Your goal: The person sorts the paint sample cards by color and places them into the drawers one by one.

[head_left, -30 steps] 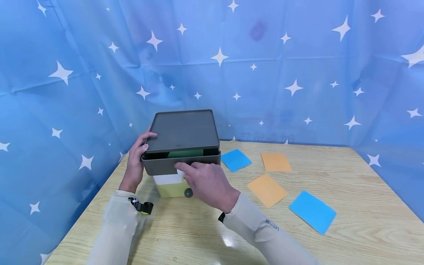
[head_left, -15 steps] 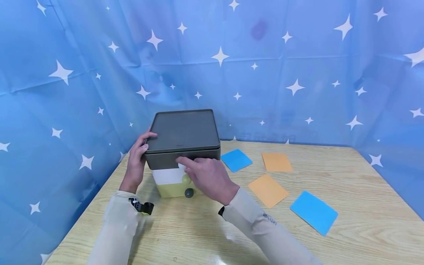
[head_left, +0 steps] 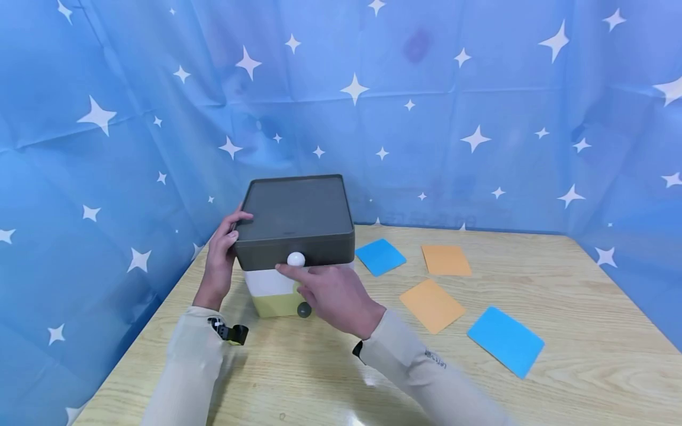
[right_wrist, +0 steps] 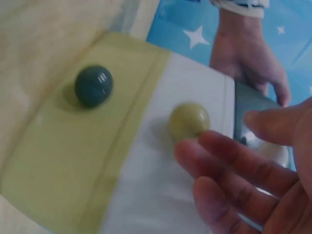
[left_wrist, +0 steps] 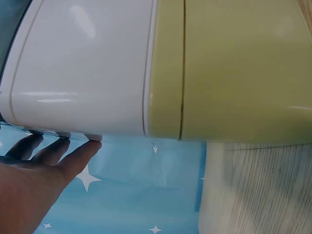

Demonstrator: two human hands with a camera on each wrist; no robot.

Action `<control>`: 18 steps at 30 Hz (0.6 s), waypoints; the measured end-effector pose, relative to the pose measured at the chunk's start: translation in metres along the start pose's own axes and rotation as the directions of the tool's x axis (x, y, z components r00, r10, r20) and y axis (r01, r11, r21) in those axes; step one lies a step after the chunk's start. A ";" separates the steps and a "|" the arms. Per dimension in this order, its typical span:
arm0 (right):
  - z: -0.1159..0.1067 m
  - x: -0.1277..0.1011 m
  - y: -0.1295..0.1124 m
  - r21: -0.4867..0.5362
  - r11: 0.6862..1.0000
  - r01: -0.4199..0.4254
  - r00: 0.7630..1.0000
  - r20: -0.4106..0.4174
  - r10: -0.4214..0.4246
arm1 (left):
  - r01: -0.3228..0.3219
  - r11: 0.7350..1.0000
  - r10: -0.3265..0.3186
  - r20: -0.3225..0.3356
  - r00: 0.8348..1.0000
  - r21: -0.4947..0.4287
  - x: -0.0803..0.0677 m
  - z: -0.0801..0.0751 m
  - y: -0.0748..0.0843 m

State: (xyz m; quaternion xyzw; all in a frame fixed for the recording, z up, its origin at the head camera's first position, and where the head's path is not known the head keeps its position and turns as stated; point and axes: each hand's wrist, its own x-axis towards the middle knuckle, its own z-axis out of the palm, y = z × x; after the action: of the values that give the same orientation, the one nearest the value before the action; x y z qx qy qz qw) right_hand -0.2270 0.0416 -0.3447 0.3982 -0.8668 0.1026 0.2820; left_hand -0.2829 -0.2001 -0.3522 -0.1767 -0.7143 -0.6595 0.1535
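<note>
A small three-drawer box [head_left: 295, 207] stands on the table, with a dark grey top drawer [head_left: 261, 255], a white middle drawer [head_left: 269, 283] and a yellow-green bottom drawer [head_left: 272, 305]. All drawer fronts sit flush. My left hand [head_left: 217, 266] rests on the box's left side, a finger over the top edge. Straight fingers of that hand touch the casing in the left wrist view. My right hand [head_left: 338, 296] hovers at the front, index finger outstretched just below the white knob [head_left: 296, 259]. Its fingers are loosely bent near the yellow-green knob [right_wrist: 189, 119] in the right wrist view, holding nothing.
Two blue cards [head_left: 506, 341] and two orange cards [head_left: 433, 306] lie to the right of the box on the wooden table [head_left: 586, 307]. A dark knob [head_left: 304, 309] sits on the bottom drawer. Behind hangs a blue star-patterned curtain [head_left: 426, 118].
The grey top drawer has slid in, and the green item seen inside is now hidden. My right hand has come off its front, uncovering the white knob. The left hand has stayed put.
</note>
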 end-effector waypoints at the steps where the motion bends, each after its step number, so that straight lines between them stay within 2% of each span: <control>1: 0.002 -0.001 -0.001 -0.001 1.000 0.003 1.000 0.007 -0.003 | -0.005 1.000 0.005 -0.002 1.000 0.000 0.000 0.000 0.000; 9: 0.014 -0.009 -0.003 -0.030 0.999 -0.044 0.996 0.072 0.046 | -0.027 1.000 0.028 0.001 1.000 -0.006 0.001 0.001 -0.003; 18: 0.028 -0.011 -0.003 -0.092 0.996 -0.002 0.998 0.067 0.008 | -0.020 1.000 0.020 0.024 1.000 0.008 0.001 -0.002 -0.004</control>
State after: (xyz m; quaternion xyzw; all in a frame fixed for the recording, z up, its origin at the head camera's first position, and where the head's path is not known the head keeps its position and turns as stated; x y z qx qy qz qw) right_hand -0.2302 0.0349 -0.3740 0.3860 -0.8806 0.0497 0.2704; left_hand -0.2854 -0.2022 -0.3558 -0.1909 -0.7169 -0.6530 0.1523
